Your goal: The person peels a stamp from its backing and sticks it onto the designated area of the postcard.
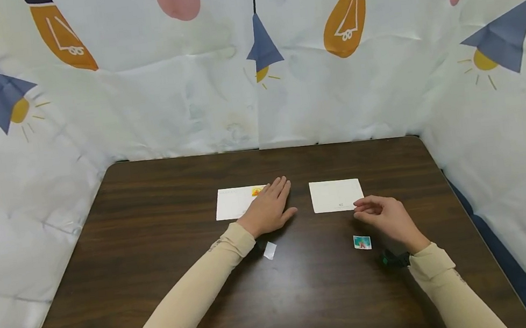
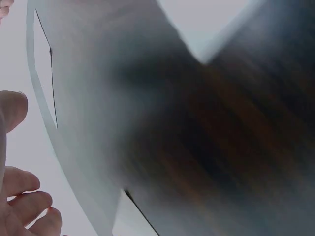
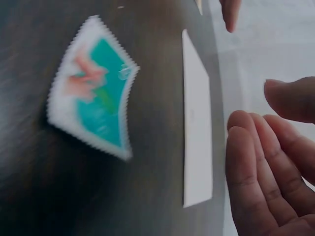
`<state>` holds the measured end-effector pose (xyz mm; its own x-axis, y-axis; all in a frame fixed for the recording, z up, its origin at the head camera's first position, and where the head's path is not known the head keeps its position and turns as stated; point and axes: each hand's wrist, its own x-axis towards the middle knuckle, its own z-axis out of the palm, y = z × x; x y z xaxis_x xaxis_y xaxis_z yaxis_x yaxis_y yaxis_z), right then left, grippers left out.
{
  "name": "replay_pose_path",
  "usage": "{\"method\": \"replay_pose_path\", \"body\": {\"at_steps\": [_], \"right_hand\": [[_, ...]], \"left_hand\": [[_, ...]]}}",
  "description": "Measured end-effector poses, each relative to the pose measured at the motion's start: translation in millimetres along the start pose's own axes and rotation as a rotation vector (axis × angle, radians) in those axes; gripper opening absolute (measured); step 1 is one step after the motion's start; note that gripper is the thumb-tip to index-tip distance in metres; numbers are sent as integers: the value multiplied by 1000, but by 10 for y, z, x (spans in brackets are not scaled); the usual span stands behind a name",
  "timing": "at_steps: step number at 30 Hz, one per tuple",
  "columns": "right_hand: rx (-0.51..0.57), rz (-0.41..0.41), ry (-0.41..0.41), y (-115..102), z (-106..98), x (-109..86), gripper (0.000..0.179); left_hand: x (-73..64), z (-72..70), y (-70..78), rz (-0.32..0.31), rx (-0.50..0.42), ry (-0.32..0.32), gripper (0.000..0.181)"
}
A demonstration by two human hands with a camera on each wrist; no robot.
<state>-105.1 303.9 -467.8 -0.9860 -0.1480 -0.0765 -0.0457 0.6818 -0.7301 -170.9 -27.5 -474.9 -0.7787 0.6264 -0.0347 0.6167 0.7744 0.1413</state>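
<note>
Two flat white rectangles, cards or envelopes, lie on the dark table. On the left card (image 1: pixel 233 204), a yellow stamp (image 1: pixel 256 191) sits near the top right corner. My left hand (image 1: pixel 269 206) covers that card's right side, its fingers straight. My right hand (image 1: pixel 388 217), fingers loosely bent, is by the lower right corner of the right card (image 1: pixel 336 195); the right wrist view shows nothing between its fingers. Below it lies a teal stamp (image 1: pixel 362 242) with a pinkish figure and scalloped edges (image 3: pixel 101 93). A small white paper piece (image 1: pixel 269 250) lies below my left wrist.
The brown wood-grain table (image 1: pixel 169 283) has rounded far corners. White cloth (image 1: pixel 141 118) printed with lamps and bulbs hangs behind it and at both sides. A dark strap (image 1: pixel 395 258) is at my right wrist.
</note>
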Motion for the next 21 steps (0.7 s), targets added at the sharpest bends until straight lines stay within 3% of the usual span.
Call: {"method": "replay_pose_path", "body": {"at_steps": [11,21], "right_hand": [[-40,22,-63,142,-1,-153,27],[-60,75,-107,210,18,-293,32]], "left_hand": [[294,-10,234,0,-13,-70,74],[512,69,426,-17,-26,-152,75]]}}
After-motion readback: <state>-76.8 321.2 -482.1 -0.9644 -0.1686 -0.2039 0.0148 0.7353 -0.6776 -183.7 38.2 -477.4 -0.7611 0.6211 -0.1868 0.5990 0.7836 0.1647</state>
